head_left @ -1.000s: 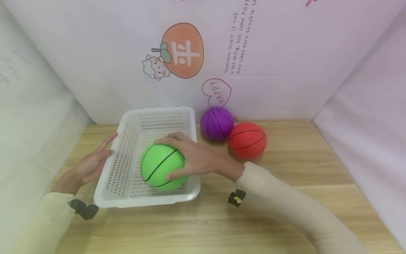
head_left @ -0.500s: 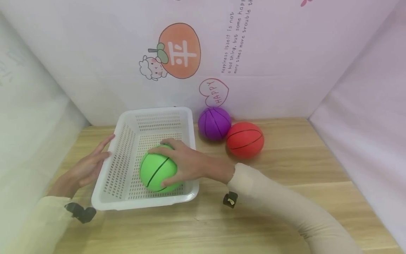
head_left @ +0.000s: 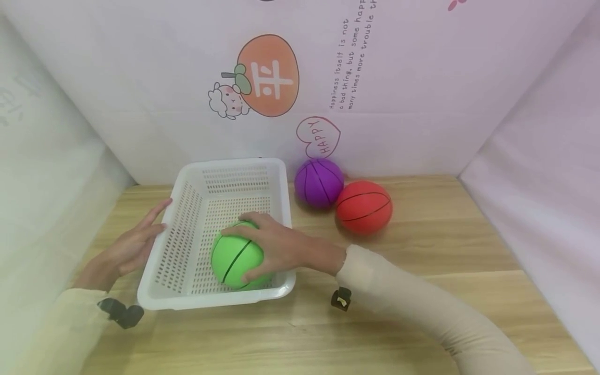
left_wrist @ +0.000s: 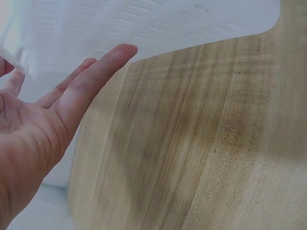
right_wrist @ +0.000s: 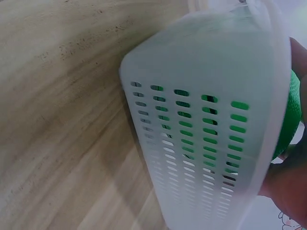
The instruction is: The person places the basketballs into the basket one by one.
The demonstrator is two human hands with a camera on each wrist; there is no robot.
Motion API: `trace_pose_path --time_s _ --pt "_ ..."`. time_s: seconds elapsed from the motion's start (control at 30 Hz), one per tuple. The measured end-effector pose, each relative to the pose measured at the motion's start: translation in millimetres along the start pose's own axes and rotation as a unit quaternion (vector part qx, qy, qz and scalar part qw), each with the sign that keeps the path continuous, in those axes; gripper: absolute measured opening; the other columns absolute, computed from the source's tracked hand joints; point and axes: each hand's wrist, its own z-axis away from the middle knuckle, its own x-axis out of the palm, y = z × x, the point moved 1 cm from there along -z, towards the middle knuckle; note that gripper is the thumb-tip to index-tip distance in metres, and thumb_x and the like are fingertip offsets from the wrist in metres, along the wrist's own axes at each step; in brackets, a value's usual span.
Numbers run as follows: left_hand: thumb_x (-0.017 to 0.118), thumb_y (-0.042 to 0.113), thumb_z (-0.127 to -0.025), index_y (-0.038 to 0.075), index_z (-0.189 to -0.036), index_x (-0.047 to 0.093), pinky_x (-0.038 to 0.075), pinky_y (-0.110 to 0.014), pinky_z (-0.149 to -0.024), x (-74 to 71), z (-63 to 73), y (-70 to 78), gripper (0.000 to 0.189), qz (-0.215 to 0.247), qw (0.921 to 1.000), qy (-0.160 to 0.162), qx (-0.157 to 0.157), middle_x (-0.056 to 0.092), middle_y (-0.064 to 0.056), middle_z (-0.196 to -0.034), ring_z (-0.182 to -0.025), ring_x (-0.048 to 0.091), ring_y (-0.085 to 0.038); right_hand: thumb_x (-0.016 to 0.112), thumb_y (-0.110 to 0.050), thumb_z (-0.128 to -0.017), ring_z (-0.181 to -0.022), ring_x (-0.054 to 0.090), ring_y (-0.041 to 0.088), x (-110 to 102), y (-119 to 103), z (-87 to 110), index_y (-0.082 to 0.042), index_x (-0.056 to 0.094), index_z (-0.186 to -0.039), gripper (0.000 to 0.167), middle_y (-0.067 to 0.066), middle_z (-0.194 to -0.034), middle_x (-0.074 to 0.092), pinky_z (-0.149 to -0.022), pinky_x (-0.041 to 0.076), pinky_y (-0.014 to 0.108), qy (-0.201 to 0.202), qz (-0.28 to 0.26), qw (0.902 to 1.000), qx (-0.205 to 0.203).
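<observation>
Head view: green ball inside the white basket, grasped by the right hand

The green ball (head_left: 236, 259) sits within the white basket (head_left: 211, 301), by its near right corner; whether it rests fully on the basket's floor I cannot tell. The right hand (head_left: 278, 247) reaches over the right rim and grips the ball, fingers curled over its top and thumb on the near side. From the right wrist, green shows through the slots of the basket's wall.

At the opposite side, the left hand (head_left: 128, 250) touches the basket's left rim; the left wrist view shows straight fingers lying against the outer wall.

Right of the basket, near the back wall (head_left: 412, 104), a purple ball (head_left: 320, 183) and a red ball (head_left: 364, 207) stand side by side on the wooden table (head_left: 422, 260). Black line markings run over all three balls. An orange fruit (head_left: 274, 49) is printed on the wall.
</observation>
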Motion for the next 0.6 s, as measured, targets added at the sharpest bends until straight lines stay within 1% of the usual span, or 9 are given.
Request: trace_pose_path --time_s 0.07,0.13,0.27,0.33,0.4,0.5,0.53,0.6 --pt "0.028 0.021 -0.112 0.041 -0.159 -0.009 0.050 -0.053 -0.091 -0.1 0.0 0.1 0.063 0.000 1.0000 0.000 0.000 -0.005 -0.033 -0.157 -0.118 0.057 -0.015 0.082 -0.055 -0.076 -0.135 0.034 0.029 2.0 0.4 -1.0 -0.031 0.042 -0.151 0.089 0.015 -0.152 0.030 -0.097 0.045 0.046 -0.004 0.001 1.0000 -0.004" --pt "0.029 0.021 -0.112 0.041 -0.159 -0.008 0.050 -0.053 -0.091 0.3 0.0 0.5 0.063 0.002 1.0000 0.000 0.001 -0.005 -0.032 -0.157 -0.119 0.057 -0.016 0.082 -0.056 -0.076 -0.135 0.035 0.029 3.6 0.4 -1.1 -0.031 0.042 -0.151 0.089 0.015 -0.153 0.030 -0.097 0.045 0.046 -0.005 0.004 1.0000 -0.005" --pt "0.030 0.021 -0.112 0.041 -0.159 -0.007 0.051 -0.053 -0.090 1.0 0.5 1.3 0.064 0.003 1.0000 0.004 0.001 0.008 -0.026 -0.156 -0.118 0.058 -0.016 0.082 -0.055 -0.076 -0.136 0.033 0.028 3.7 -0.1 -1.2 -0.030 0.041 -0.152 0.090 0.015 -0.153 0.029 -0.098 0.045 0.046 -0.006 0.008 0.9999 -0.008" --pt "0.030 0.021 -0.112 0.041 -0.159 -0.007 0.051 -0.054 -0.090 1.1 0.7 1.6 0.064 0.003 1.0000 0.005 0.000 0.010 -0.024 -0.156 -0.118 0.059 -0.017 0.083 -0.055 -0.076 -0.136 0.033 0.028 3.2 -0.7 -1.5 -0.029 0.041 -0.152 0.091 0.016 -0.152 0.029 -0.100 0.044 0.046 -0.008 0.010 0.9998 -0.014" --pt "0.030 0.021 -0.112 0.041 -0.159 -0.008 0.051 -0.054 -0.090 1.3 0.6 1.8 0.064 0.003 1.0000 0.005 -0.001 0.007 -0.027 -0.156 -0.117 0.059 -0.017 0.083 -0.054 -0.076 -0.136 0.033 0.029 2.7 -1.5 -1.3 -0.028 0.040 -0.152 0.091 0.017 -0.152 0.029 -0.100 0.043 0.046 -0.010 0.011 0.9997 -0.017" --pt "0.029 0.021 -0.112 0.041 -0.159 -0.009 0.050 -0.055 -0.091 1.9 0.0 2.3 0.064 0.004 1.0000 0.003 -0.003 -0.003 -0.032 -0.157 -0.117 0.059 -0.016 0.083 -0.055 -0.076 -0.136 0.033 0.030 2.5 -2.4 -0.4 -0.029 0.038 -0.153 0.092 0.017 -0.152 0.029 -0.101 0.043 0.047 -0.014 0.019 0.9996 -0.016" --pt "0.029 0.021 -0.112 0.041 -0.159 -0.009 0.050 -0.055 -0.091 1.7 -0.2 2.1 0.064 0.004 1.0000 0.002 -0.003 -0.002 -0.032 -0.157 -0.117 0.059 -0.016 0.082 -0.055 -0.076 -0.136 0.033 0.030 2.5 -2.5 0.0 -0.029 0.038 -0.153 0.093 0.017 -0.153 0.029 -0.100 0.043 0.047 -0.015 0.022 0.9995 -0.014" --pt "0.029 0.020 -0.112 0.041 -0.159 -0.009 0.050 -0.054 -0.090 1.2 -0.3 1.8 0.064 0.007 1.0000 -0.001 -0.001 0.014 -0.028 -0.155 -0.118 0.059 -0.017 0.082 -0.056 -0.077 -0.137 0.033 0.030 2.6 -2.5 0.6 -0.030 0.036 -0.154 0.093 0.016 -0.153 0.028 -0.100 0.044 0.048 -0.017 0.031 0.9993 -0.011"
